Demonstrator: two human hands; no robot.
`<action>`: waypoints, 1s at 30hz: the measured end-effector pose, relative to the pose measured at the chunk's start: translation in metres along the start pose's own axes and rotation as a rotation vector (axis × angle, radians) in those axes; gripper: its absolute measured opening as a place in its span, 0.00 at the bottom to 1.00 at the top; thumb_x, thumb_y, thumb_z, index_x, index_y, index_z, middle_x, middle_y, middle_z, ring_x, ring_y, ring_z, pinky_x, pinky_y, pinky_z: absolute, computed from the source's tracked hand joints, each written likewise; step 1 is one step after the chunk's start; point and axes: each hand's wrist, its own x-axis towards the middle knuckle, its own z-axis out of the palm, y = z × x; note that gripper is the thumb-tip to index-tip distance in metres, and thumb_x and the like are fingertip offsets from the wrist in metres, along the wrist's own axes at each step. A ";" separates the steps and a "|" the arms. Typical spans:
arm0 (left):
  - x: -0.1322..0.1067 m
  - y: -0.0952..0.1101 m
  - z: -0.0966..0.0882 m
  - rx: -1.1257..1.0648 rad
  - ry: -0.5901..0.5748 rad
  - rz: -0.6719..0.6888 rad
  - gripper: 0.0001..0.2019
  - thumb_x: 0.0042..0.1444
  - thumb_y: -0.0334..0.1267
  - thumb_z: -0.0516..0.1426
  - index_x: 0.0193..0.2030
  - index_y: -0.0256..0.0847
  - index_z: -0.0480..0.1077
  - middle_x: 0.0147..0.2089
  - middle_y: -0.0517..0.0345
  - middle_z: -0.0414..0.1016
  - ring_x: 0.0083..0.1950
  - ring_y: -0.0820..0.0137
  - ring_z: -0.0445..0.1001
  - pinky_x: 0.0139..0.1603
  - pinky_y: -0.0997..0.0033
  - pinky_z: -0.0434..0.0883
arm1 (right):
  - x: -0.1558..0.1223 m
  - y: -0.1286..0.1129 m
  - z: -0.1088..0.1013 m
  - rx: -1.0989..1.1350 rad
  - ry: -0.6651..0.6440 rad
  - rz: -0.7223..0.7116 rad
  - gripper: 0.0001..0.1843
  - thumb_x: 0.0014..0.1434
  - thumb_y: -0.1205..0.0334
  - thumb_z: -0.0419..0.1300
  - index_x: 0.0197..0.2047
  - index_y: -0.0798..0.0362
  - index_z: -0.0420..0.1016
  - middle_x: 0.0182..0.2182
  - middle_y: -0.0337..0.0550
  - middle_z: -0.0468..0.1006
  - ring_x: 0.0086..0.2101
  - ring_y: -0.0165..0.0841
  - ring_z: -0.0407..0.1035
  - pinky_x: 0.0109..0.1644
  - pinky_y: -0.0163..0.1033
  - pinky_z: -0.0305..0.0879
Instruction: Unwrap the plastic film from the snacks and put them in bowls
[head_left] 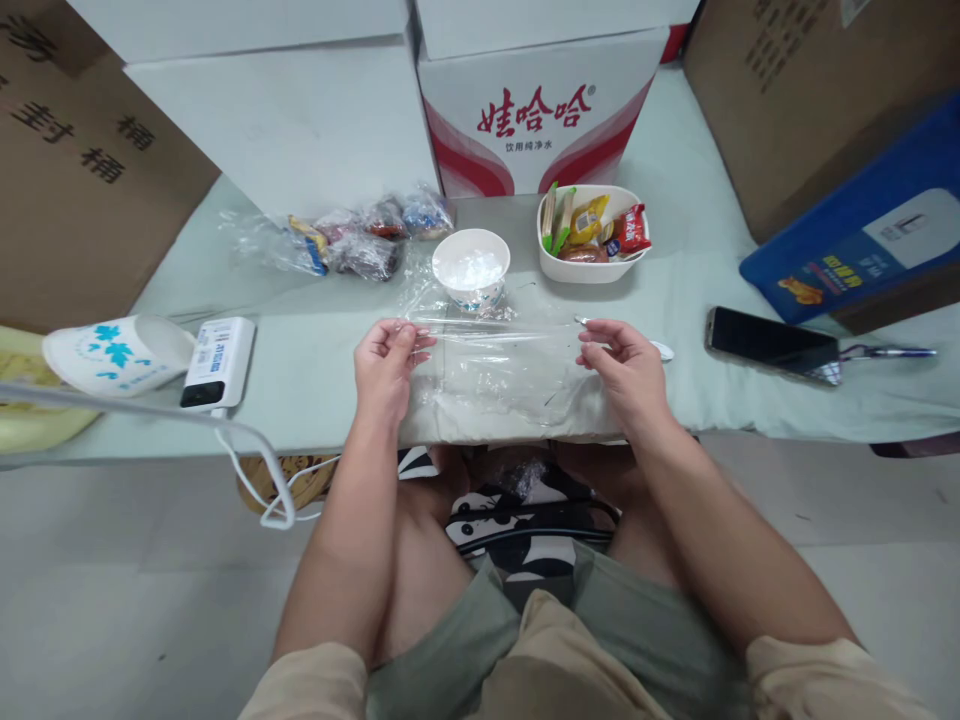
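Note:
A clear plastic bag [504, 362] is spread between my two hands, low over the front of the table. My left hand [388, 362] pinches its left side between thumb and fingertips. On the opposite side, my right hand [621, 362] has its thumb and fingers closed at the bag's edge. Just beyond the bag stands a white paper bowl [471, 268] with blue print low on its side. To its right, a white plastic tub [589, 268] holds several wrapped snacks. Part of a small white object [663, 351] shows beside my right hand.
More snacks in clear wrapping [367, 253] lie left of the bowl. A power bank [219, 362] with a white cable and a tipped paper cup [116, 355] are at left. A phone [774, 344] and pen [896, 352] lie right. Cartons [544, 120] line the back.

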 end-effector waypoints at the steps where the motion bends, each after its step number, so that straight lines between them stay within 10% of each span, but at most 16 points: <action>1: 0.000 -0.001 -0.002 -0.016 0.001 0.031 0.25 0.38 0.51 0.72 0.35 0.43 0.65 0.32 0.61 0.80 0.32 0.72 0.80 0.30 0.78 0.72 | 0.000 0.000 -0.001 -0.020 0.003 -0.014 0.15 0.51 0.58 0.66 0.44 0.48 0.76 0.37 0.39 0.80 0.30 0.30 0.73 0.40 0.42 0.75; 7: 0.002 -0.008 -0.012 -0.045 -0.098 0.244 0.29 0.43 0.46 0.73 0.47 0.49 0.64 0.28 0.68 0.76 0.33 0.73 0.79 0.45 0.69 0.76 | 0.000 0.001 -0.005 -0.108 0.001 -0.110 0.20 0.53 0.58 0.65 0.50 0.46 0.75 0.35 0.38 0.77 0.31 0.30 0.70 0.39 0.40 0.72; 16: -0.008 -0.007 -0.010 0.303 -0.279 0.227 0.24 0.45 0.41 0.71 0.49 0.43 0.74 0.38 0.58 0.78 0.31 0.74 0.76 0.23 0.78 0.67 | 0.000 -0.005 -0.013 -0.378 0.100 -0.146 0.15 0.55 0.62 0.61 0.47 0.48 0.77 0.33 0.37 0.74 0.27 0.28 0.64 0.35 0.38 0.69; 20: -0.007 -0.008 -0.011 0.375 -0.241 0.245 0.21 0.45 0.41 0.70 0.47 0.42 0.76 0.34 0.60 0.74 0.34 0.72 0.77 0.29 0.76 0.72 | 0.003 -0.004 -0.017 -0.460 0.117 -0.131 0.12 0.55 0.61 0.60 0.42 0.49 0.79 0.33 0.38 0.74 0.28 0.29 0.65 0.40 0.41 0.71; 30: -0.007 0.003 -0.015 0.443 -0.203 0.328 0.07 0.45 0.39 0.69 0.29 0.42 0.78 0.34 0.57 0.71 0.40 0.67 0.73 0.49 0.64 0.74 | 0.004 -0.008 -0.024 -0.520 0.194 -0.351 0.05 0.58 0.57 0.61 0.31 0.47 0.71 0.52 0.48 0.72 0.61 0.48 0.63 0.67 0.63 0.58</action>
